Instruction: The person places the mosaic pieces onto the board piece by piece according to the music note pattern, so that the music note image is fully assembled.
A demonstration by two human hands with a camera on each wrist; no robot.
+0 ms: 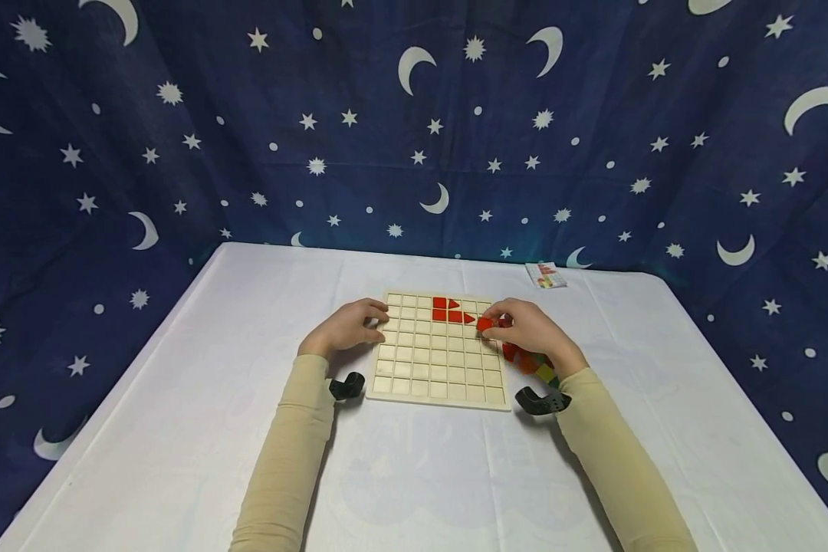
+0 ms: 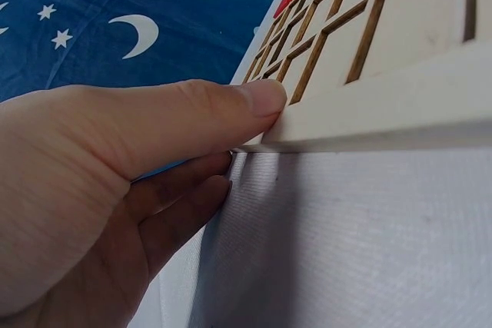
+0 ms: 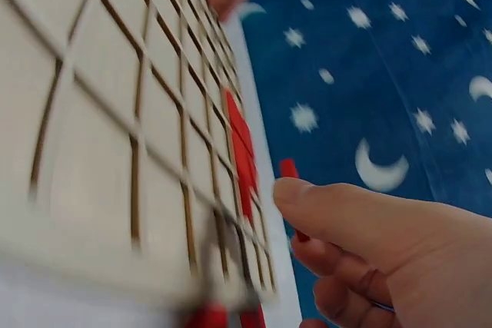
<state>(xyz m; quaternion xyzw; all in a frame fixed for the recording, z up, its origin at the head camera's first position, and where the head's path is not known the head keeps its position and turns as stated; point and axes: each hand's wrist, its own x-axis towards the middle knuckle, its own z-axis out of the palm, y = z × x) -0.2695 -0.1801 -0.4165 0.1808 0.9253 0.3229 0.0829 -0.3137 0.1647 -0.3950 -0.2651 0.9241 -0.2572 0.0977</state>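
A cream grid board (image 1: pixel 438 360) lies on the white table, with several red pieces (image 1: pixel 455 316) in its top rows: squares and triangles. My right hand (image 1: pixel 527 328) pinches a red piece (image 1: pixel 484 324) between thumb and fingers over the board's upper right edge; the right wrist view shows this piece (image 3: pixel 289 168) edge-on, held above the board. My left hand (image 1: pixel 348 326) rests at the board's left edge, its thumb (image 2: pixel 265 99) on the rim and the other fingers beside it.
Loose red, orange, yellow and green pieces (image 1: pixel 527 363) lie right of the board, partly under my right hand. A small printed card (image 1: pixel 546 275) lies at the table's back right. Dark blue cloth with moons and stars hangs behind the table.
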